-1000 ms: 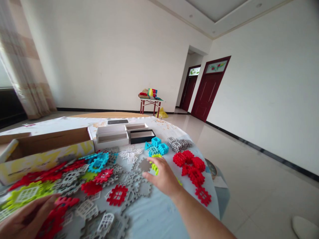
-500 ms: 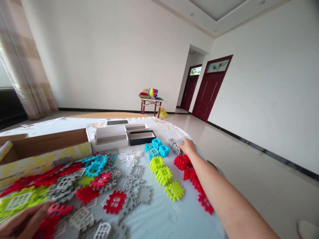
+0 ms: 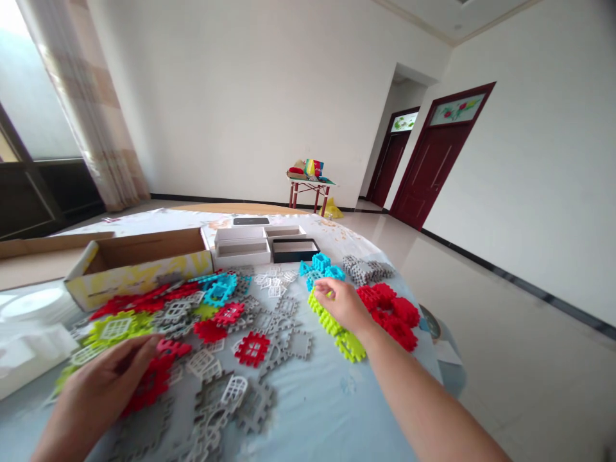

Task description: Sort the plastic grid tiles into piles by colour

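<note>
My left hand (image 3: 103, 385) is low on the left of the table, thumb and fingers pinched on a red interlocking building piece (image 3: 174, 348) that pokes out past the fingertips. Under it lie more red pieces and grey ones. My right hand (image 3: 344, 303) hovers over a row of lime green pieces (image 3: 350, 346), fingers loosely curled and nothing visible in them. Just beyond it is a group of blue pieces (image 3: 321, 262). Grey pieces (image 3: 368, 269) stand bunched behind, and red pieces (image 3: 399, 321) cluster to its right.
A mixed heap with white window pieces (image 3: 275, 282) covers the table's middle and left. Behind it stand an open cardboard box (image 3: 144, 253), white trays (image 3: 242, 250) and a black-rimmed tray (image 3: 296, 250). A phone (image 3: 251, 221) lies farther back. The table edge curves along the right.
My right hand has come back from the grey pieces toward the lime green row, without the grey piece it was touching. The view has swung left; my left hand stays by the red pieces.
</note>
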`<state>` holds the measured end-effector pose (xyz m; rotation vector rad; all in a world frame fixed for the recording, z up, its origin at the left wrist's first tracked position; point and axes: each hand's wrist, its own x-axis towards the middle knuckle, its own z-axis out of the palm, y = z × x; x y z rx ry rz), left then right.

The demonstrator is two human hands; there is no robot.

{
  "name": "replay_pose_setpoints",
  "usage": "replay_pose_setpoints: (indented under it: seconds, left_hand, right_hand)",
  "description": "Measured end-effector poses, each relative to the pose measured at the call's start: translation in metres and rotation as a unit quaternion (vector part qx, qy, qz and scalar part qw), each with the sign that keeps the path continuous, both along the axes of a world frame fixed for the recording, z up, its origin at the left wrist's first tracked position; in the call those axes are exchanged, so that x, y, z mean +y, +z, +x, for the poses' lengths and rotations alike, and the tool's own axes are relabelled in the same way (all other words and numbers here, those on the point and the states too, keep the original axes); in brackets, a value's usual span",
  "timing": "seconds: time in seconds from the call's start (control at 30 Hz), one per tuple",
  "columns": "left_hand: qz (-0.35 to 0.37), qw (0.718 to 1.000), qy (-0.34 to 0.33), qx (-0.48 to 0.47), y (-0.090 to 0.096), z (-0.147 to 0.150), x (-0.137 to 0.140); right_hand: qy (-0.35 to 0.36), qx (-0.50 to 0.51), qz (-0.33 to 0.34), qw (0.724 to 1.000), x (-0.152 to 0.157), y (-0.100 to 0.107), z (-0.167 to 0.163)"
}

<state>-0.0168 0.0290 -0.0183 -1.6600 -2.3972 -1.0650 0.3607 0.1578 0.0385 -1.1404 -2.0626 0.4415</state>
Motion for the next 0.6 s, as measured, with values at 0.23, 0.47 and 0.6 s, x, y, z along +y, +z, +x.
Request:
replay_pose_setpoints:
  seconds: [0.23,0.47,0.6]
  left_hand:
    - [-0.044,0.997,-0.013,-0.063,0.011,0.009,-0.004]
    - [-0.034,0.997,-0.037,-0.058,0.013,0.011,-0.005]
    - [-0.038,0.997,-0.033,-0.062,0.015,0.013,-0.006]
  right_hand:
    - [0.148,-0.138,-0.040,0.978,-0.052,-0.005,-0.034]
    - [0.148,-0.194,-0.040,0.969,-0.052,-0.017,-0.026]
    - [0.151,-0.166,-0.053,0.973,-0.059,-0.011,-0.025]
